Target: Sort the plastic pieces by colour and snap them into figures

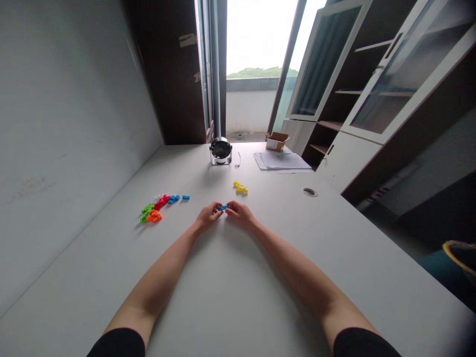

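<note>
Between my two hands, just above or on the white table (223, 277), is a small blue plastic piece (223, 208). The fingers of my left hand (208, 216) pinch it from the left, and those of my right hand (240, 214) from the right. Its exact shape is partly covered by my fingertips. Beyond my right hand lies a little group of yellow plastic pieces (241, 188). To the left are loose blue pieces (173, 199), red pieces (162, 202), green pieces (145, 214) and orange pieces (153, 216), with some whitish ones behind the red.
A round black-and-silver device (220, 150), perhaps a small fan, stands at the table's far side with a thin cord beside it. Papers (284, 161) and an open cardboard box (276, 142) lie at the back right. A round cable hole (310, 192) is near the right edge.
</note>
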Motion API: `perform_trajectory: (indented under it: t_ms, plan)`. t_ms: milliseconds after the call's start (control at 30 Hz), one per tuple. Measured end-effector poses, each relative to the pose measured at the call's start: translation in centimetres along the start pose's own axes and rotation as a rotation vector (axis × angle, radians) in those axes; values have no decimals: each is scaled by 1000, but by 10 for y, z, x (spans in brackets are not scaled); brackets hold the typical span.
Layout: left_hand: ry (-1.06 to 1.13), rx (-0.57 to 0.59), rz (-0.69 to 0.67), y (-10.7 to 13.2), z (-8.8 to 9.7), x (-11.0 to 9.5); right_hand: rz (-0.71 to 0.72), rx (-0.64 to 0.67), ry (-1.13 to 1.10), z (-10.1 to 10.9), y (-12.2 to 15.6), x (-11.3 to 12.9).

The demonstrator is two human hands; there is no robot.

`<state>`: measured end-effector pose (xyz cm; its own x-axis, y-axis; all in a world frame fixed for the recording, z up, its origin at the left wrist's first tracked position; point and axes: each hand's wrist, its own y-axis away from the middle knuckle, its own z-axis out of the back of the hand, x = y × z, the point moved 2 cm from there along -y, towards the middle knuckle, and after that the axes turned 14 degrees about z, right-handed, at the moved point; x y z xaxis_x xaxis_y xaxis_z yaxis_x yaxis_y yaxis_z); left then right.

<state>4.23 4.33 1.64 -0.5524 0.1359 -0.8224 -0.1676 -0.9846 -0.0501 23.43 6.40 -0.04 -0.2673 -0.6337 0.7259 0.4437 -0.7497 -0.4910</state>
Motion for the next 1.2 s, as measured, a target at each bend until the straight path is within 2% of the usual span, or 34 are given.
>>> perform_trajectory:
  t_ms: [267,567,867,1200]
  plan:
    - [-74,9,44,0,0,-4,73,-15,0,1,2,9]
    - [-95,15,18,1,1,-6,70,6,-26,3,2,18]
    - [32,-9,9,4,0,-8,33,-3,3,4,3,13]
    - [-45,-3,-16,6,3,-14,-4,7,120,3,2,3]
